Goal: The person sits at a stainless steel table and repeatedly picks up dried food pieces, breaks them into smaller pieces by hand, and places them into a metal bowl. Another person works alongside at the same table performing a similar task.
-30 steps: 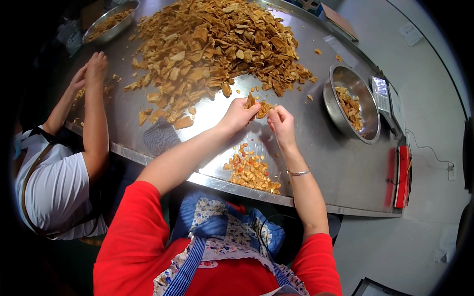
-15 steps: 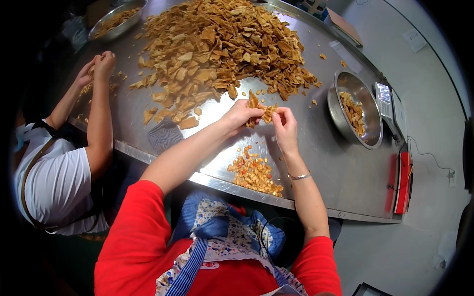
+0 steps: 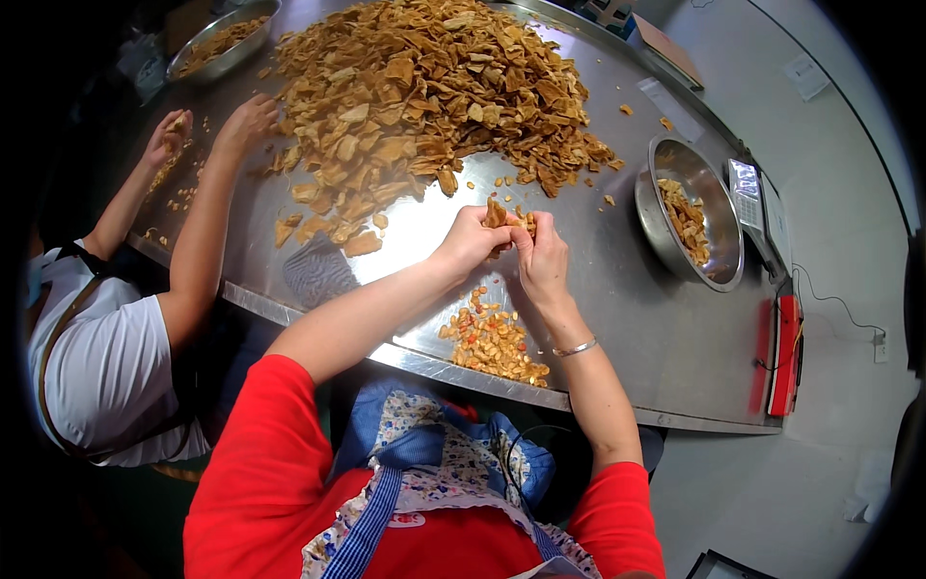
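Tan dried piece sits mostly hidden, pinched between left hand and right hand fingers.

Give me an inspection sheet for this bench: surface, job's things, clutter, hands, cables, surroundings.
Surface: curved stainless steel table, shiny, scattered crumbs.
Job's things: tan dried piece pinched between both hands; small heap of orange-yellow bits below them; large pile of tan dried pieces; round steel bowl, partly filled.
Clutter: second steel bowl at far left; grey weighing scale; red flat device at table edge.
Hands: left hand and right hand both gripping the piece.
Cables: thin cable on the floor at right.
Surroundings: co-worker in white shirt at left, hands at the pile.
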`<state>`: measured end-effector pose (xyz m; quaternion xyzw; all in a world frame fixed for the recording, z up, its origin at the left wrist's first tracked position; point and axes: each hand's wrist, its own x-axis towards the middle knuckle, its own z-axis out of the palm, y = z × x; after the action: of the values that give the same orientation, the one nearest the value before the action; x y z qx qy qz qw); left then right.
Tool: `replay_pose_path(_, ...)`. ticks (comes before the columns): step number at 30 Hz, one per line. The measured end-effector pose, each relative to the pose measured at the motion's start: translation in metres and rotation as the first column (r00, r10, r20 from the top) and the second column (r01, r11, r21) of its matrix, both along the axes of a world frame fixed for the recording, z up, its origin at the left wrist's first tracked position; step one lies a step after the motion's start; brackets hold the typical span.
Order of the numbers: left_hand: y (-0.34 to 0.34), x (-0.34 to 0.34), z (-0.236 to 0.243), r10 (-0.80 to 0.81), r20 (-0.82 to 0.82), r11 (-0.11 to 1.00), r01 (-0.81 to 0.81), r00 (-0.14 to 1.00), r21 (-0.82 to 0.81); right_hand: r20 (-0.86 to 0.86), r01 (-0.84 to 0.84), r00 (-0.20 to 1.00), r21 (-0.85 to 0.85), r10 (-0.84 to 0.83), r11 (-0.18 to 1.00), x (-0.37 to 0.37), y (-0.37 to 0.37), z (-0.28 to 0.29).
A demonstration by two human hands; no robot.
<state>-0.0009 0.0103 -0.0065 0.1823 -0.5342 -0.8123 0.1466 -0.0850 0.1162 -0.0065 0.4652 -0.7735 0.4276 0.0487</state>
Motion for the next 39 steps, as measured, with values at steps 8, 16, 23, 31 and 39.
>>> replay_pose_path(8,-0.002,-0.005,-0.001,-0.041,0.014,0.999,0.041,0.999,0.007,0.348,-0.038,0.932,-0.195,0.106,0.980,-0.021,0.003,-0.018)
replay_pose_path(16,-0.026,-0.008,-0.004,0.259,0.100,0.909,-0.277,0.961,0.310,0.824,-0.692,0.457,0.094,0.334,0.716,-0.028,0.022,0.022)
replay_pose_path(23,-0.026,-0.009,-0.009,0.219,0.181,0.925,-0.263,0.959,0.275,0.653,-0.891,0.440,0.232,0.617,0.390,-0.002,0.022,0.022)
replay_pose_path(31,-0.026,-0.007,-0.012,0.226,0.123,0.858,-0.257,0.966,0.445,0.693,-0.389,0.721,0.380,0.020,0.839,-0.028,0.002,0.014)
replay_pose_path(39,-0.013,-0.010,-0.009,0.115,0.208,0.961,-0.161,0.971,0.224,-0.224,0.054,0.973,0.438,0.051,0.898,-0.093,-0.053,-0.005)
